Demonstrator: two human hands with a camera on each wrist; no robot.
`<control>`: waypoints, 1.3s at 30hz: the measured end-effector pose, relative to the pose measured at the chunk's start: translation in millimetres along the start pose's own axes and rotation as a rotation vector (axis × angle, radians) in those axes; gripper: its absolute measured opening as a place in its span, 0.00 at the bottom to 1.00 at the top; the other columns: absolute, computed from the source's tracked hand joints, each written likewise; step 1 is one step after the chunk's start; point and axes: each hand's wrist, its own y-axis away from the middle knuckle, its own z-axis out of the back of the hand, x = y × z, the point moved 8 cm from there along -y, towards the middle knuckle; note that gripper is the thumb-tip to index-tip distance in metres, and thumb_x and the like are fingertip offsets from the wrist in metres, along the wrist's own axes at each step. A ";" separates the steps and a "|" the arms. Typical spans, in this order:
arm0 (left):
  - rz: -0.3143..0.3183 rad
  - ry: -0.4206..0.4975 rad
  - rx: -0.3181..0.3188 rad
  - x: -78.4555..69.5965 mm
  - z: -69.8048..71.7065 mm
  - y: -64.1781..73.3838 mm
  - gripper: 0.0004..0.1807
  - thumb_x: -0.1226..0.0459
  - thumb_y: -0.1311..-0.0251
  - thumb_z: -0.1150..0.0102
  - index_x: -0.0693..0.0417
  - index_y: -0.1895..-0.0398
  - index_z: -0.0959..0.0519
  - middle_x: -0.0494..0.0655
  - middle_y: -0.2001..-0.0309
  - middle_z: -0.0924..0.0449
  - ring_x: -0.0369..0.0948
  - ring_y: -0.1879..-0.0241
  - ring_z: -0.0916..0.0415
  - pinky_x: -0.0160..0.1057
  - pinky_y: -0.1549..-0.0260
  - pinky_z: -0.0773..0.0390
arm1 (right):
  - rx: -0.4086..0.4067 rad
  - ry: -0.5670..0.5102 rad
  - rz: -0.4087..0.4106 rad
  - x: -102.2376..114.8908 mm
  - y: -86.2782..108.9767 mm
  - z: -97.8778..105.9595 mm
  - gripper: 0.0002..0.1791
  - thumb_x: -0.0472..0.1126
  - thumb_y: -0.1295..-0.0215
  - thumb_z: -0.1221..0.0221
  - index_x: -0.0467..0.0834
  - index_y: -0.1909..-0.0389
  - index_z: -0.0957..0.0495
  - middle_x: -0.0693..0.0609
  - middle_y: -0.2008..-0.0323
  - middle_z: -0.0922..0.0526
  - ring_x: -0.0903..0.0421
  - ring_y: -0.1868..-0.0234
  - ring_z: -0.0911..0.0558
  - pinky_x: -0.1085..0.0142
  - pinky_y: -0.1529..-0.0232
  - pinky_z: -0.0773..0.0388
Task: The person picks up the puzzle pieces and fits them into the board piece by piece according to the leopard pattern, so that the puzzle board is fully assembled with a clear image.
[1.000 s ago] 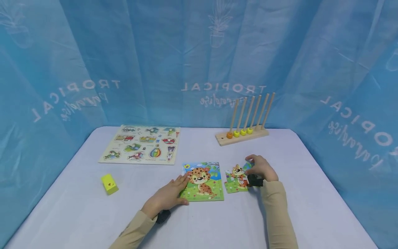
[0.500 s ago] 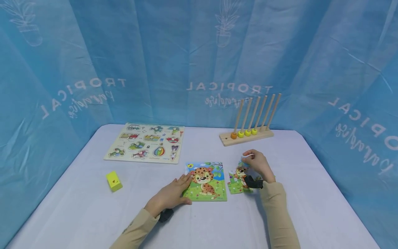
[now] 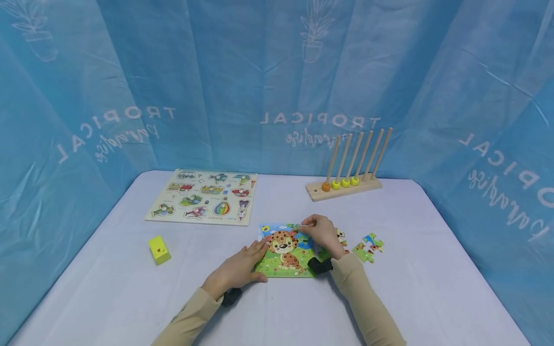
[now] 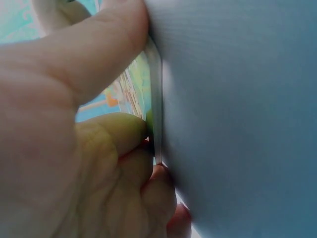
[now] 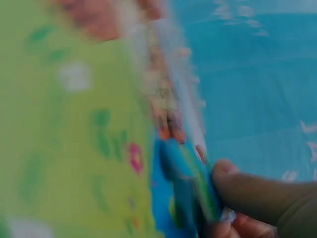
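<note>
A square jigsaw board with a spotted leopard cub on green grass lies in the middle of the table. My left hand rests at its left edge, fingers stretched out over the edge and thumb near the lower left corner. Above the board's upper right part, my right hand pinches a blue-and-green jigsaw piece between thumb and fingers. Loose jigsaw pieces lie to the right of that hand. Other pieces beside the board are partly hidden by the right hand.
A wooden knob puzzle with vehicle shapes lies at the back left. The yellow block is left of the left hand. At the back right stands a wooden peg rack with orange and yellow beads. A blue curtain surrounds the table.
My right hand has lifted a jigsaw piece from the group on the right and carried it left over the board. My left hand has stayed at the board's edge.
</note>
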 end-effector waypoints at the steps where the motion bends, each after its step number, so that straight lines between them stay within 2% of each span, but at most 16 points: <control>1: 0.001 0.002 0.000 -0.1 -0.1 0.0 0.47 0.49 0.43 0.37 0.66 0.28 0.43 0.59 0.24 0.52 0.57 0.25 0.52 0.57 0.26 0.47 | -0.013 0.034 0.015 1.2 1.0 -1.7 0.09 0.45 0.39 0.34 0.43 0.65 0.19 0.48 0.70 0.20 0.55 0.73 0.25 0.65 0.74 0.28; 4: 0.002 -0.001 -0.001 0.1 -0.4 -0.3 0.47 0.49 0.43 0.37 0.66 0.28 0.43 0.58 0.24 0.52 0.57 0.25 0.52 0.57 0.26 0.47 | -0.061 0.116 0.060 6.4 3.3 -3.4 0.09 0.44 0.41 0.33 0.43 0.67 0.19 0.46 0.68 0.23 0.54 0.71 0.28 0.64 0.71 0.29; 7: 0.008 -0.002 0.001 1.0 -0.9 -0.8 0.47 0.49 0.43 0.37 0.66 0.28 0.43 0.58 0.23 0.52 0.56 0.25 0.52 0.57 0.26 0.47 | -0.084 0.151 0.073 10.9 4.3 -4.0 0.09 0.43 0.42 0.32 0.42 0.68 0.19 0.45 0.65 0.25 0.53 0.69 0.30 0.63 0.69 0.31; 11: 0.015 0.001 -0.002 1.7 -0.5 -1.1 0.47 0.49 0.43 0.36 0.65 0.28 0.43 0.57 0.23 0.51 0.56 0.24 0.52 0.56 0.26 0.47 | -0.073 0.142 0.071 11.2 2.7 -4.9 0.08 0.44 0.41 0.33 0.43 0.67 0.19 0.46 0.65 0.25 0.54 0.69 0.29 0.64 0.69 0.31; 14: 0.012 0.009 -0.008 1.3 -0.7 -1.9 0.47 0.50 0.43 0.36 0.65 0.28 0.43 0.57 0.23 0.51 0.56 0.25 0.52 0.57 0.26 0.47 | -0.050 0.076 0.078 6.6 -0.5 -1.4 0.08 0.43 0.38 0.35 0.43 0.64 0.19 0.46 0.65 0.22 0.54 0.70 0.27 0.66 0.71 0.30; 18: 0.010 0.018 -0.009 0.9 -2.0 -2.3 0.47 0.50 0.43 0.36 0.65 0.28 0.43 0.58 0.24 0.51 0.56 0.25 0.52 0.57 0.26 0.47 | -0.057 -0.009 0.058 -5.8 -4.9 18.4 0.10 0.43 0.34 0.40 0.42 0.58 0.19 0.45 0.63 0.18 0.53 0.67 0.21 0.67 0.72 0.25; 23: 0.016 -0.002 -0.011 1.3 -1.9 -2.3 0.46 0.49 0.43 0.36 0.65 0.28 0.43 0.57 0.23 0.51 0.56 0.25 0.52 0.56 0.26 0.47 | -0.095 0.013 0.033 -25.2 -4.0 56.6 0.13 0.44 0.31 0.42 0.40 0.53 0.20 0.42 0.56 0.17 0.48 0.56 0.19 0.63 0.62 0.21; 25: 0.015 -0.007 -0.009 1.2 -1.8 -2.5 0.46 0.49 0.43 0.37 0.65 0.28 0.42 0.57 0.24 0.51 0.55 0.25 0.51 0.56 0.26 0.47 | -0.048 0.036 0.032 -32.6 -0.4 66.2 0.15 0.43 0.31 0.42 0.39 0.50 0.22 0.40 0.52 0.18 0.45 0.52 0.20 0.58 0.57 0.20; 27: 0.016 -0.007 -0.005 0.9 -1.7 -2.4 0.46 0.49 0.43 0.37 0.64 0.28 0.42 0.57 0.24 0.51 0.55 0.24 0.52 0.56 0.26 0.47 | 0.033 0.061 0.023 -40.4 4.5 70.3 0.19 0.42 0.33 0.40 0.39 0.45 0.24 0.38 0.47 0.21 0.42 0.47 0.22 0.54 0.52 0.20; 30: 0.020 -0.006 0.003 0.6 -1.7 -1.9 0.46 0.49 0.43 0.37 0.64 0.27 0.43 0.57 0.23 0.51 0.55 0.24 0.52 0.56 0.26 0.47 | 0.176 0.105 0.023 -48.7 12.8 70.0 0.32 0.41 0.40 0.34 0.38 0.36 0.31 0.36 0.39 0.27 0.39 0.40 0.27 0.47 0.45 0.23; 33: 0.016 -0.006 0.001 0.3 -1.0 -1.2 0.47 0.49 0.43 0.36 0.65 0.28 0.43 0.57 0.24 0.51 0.56 0.25 0.52 0.57 0.26 0.47 | 0.247 0.154 0.043 -50.9 17.7 69.4 0.43 0.40 0.48 0.28 0.39 0.31 0.36 0.37 0.36 0.31 0.39 0.39 0.29 0.46 0.42 0.25; 36: 0.014 -0.005 -0.007 0.6 -0.5 -1.5 0.46 0.50 0.44 0.36 0.66 0.28 0.42 0.58 0.24 0.50 0.56 0.25 0.51 0.57 0.26 0.47 | 0.269 0.174 0.082 -45.8 18.8 68.4 0.43 0.37 0.49 0.28 0.39 0.31 0.36 0.35 0.38 0.30 0.40 0.45 0.26 0.49 0.48 0.22; 39: 0.015 -0.001 -0.009 1.2 -1.7 -2.3 0.46 0.49 0.43 0.37 0.65 0.28 0.43 0.58 0.24 0.50 0.56 0.25 0.52 0.56 0.26 0.47 | 0.267 0.171 0.083 -42.7 17.6 66.9 0.39 0.34 0.47 0.30 0.39 0.33 0.33 0.36 0.47 0.25 0.47 0.56 0.24 0.58 0.60 0.21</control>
